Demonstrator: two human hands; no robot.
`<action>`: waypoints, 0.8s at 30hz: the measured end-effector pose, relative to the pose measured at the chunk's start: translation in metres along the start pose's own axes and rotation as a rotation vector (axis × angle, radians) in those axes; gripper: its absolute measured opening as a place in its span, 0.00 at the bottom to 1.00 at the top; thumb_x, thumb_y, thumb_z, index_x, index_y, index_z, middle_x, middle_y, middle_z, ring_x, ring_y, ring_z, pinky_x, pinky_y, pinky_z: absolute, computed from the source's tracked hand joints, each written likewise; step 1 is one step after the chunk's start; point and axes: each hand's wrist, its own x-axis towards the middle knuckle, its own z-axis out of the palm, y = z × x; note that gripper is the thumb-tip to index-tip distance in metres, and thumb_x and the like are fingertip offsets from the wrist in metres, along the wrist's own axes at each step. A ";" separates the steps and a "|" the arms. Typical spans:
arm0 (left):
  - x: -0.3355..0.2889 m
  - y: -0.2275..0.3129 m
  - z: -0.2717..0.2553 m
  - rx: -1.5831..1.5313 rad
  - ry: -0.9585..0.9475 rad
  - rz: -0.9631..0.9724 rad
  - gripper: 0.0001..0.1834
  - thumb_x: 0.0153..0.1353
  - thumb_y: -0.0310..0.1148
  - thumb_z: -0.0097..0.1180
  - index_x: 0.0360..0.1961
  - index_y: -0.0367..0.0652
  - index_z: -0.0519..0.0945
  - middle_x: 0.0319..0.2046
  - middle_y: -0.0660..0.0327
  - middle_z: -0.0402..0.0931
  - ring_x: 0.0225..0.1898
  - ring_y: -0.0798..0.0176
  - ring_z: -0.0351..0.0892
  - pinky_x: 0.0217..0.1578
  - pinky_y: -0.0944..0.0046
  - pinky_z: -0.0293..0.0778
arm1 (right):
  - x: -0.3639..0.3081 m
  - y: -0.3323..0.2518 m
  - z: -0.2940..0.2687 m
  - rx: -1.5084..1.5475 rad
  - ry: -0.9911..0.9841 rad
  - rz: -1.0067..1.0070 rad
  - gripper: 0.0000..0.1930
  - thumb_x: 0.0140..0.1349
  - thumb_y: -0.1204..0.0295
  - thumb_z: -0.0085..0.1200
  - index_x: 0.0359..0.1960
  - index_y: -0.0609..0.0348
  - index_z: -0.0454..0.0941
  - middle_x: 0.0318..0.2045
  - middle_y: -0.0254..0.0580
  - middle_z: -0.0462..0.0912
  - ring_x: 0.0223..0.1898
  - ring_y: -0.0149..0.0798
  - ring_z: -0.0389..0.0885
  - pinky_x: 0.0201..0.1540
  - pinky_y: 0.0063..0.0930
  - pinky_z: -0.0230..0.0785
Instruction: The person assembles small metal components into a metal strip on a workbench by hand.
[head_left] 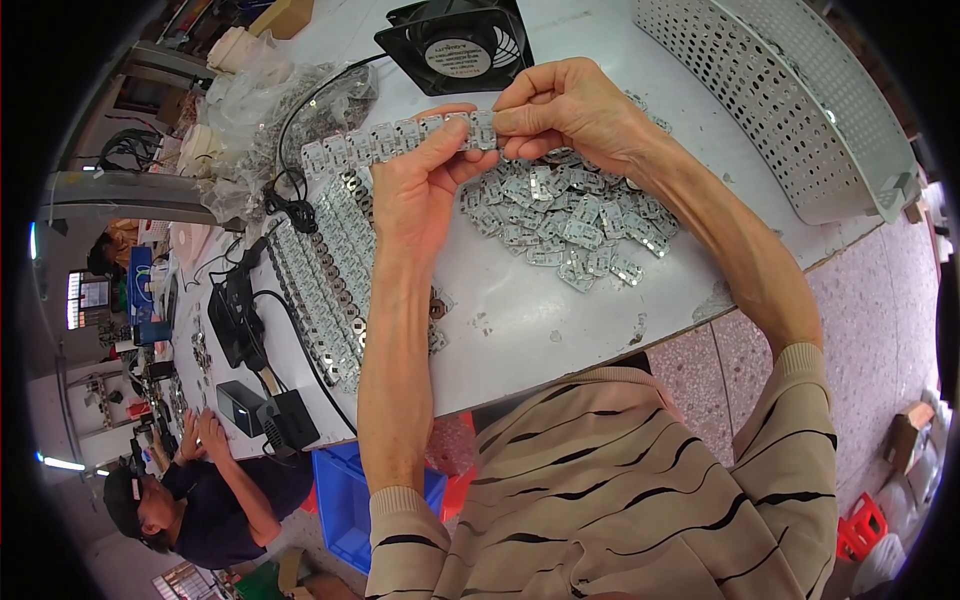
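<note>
A row of small, flat, grey-white pieces joined side by side makes a strip (pixel 355 148) above the table. My left hand (pixel 420 190) is closed on this strip, with the thumb over its front near the right end. At that right end my right hand (pixel 580 115) pinches with thumb and forefinger; the fingers hide exactly what lies between them. Below my hands a loose pile of the same kind of pieces (pixel 575 215) is heaped on the table. Left of my left forearm, several finished-looking strips (pixel 325 270) lie side by side, some with silvery or brownish parts.
A black fan (pixel 455 50) stands at the far side. At the right edge sits a perforated grey-white basket (pixel 800 110). Plastic bags (pixel 270 120), cables and black power adapters (pixel 290 422) crowd the left. A blue crate (pixel 345 505) is below the table; a co-worker (pixel 200 500) sits at lower left.
</note>
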 end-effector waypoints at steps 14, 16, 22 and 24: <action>-0.001 0.004 0.004 -0.020 -0.089 0.001 0.12 0.56 0.26 0.52 0.40 0.30 0.74 0.34 0.56 0.76 0.31 0.63 0.77 0.40 0.62 0.76 | 0.000 -0.009 -0.002 -0.105 0.002 -0.019 0.07 0.52 0.75 0.57 0.29 0.66 0.76 0.22 0.37 0.78 0.22 0.25 0.78 0.26 0.09 0.73; -0.001 0.013 0.006 -0.143 -0.167 -0.071 0.13 0.56 0.26 0.53 0.41 0.30 0.74 0.33 0.56 0.76 0.32 0.62 0.77 0.40 0.61 0.75 | 0.000 -0.014 -0.004 -0.169 -0.005 -0.033 0.07 0.52 0.74 0.57 0.30 0.65 0.76 0.22 0.36 0.78 0.21 0.23 0.77 0.26 0.09 0.72; -0.001 0.003 0.004 0.052 0.039 0.037 0.11 0.54 0.25 0.53 0.38 0.30 0.75 0.29 0.56 0.76 0.29 0.63 0.78 0.34 0.64 0.77 | 0.001 -0.004 0.002 -0.138 0.046 -0.042 0.07 0.54 0.73 0.54 0.31 0.66 0.75 0.23 0.37 0.77 0.22 0.24 0.77 0.26 0.10 0.72; -0.002 -0.002 0.003 0.026 0.054 0.029 0.11 0.54 0.25 0.53 0.37 0.29 0.75 0.29 0.55 0.76 0.28 0.62 0.78 0.34 0.64 0.77 | 0.002 -0.001 0.003 -0.114 0.048 -0.024 0.07 0.55 0.74 0.53 0.31 0.66 0.75 0.24 0.37 0.77 0.22 0.24 0.77 0.26 0.10 0.72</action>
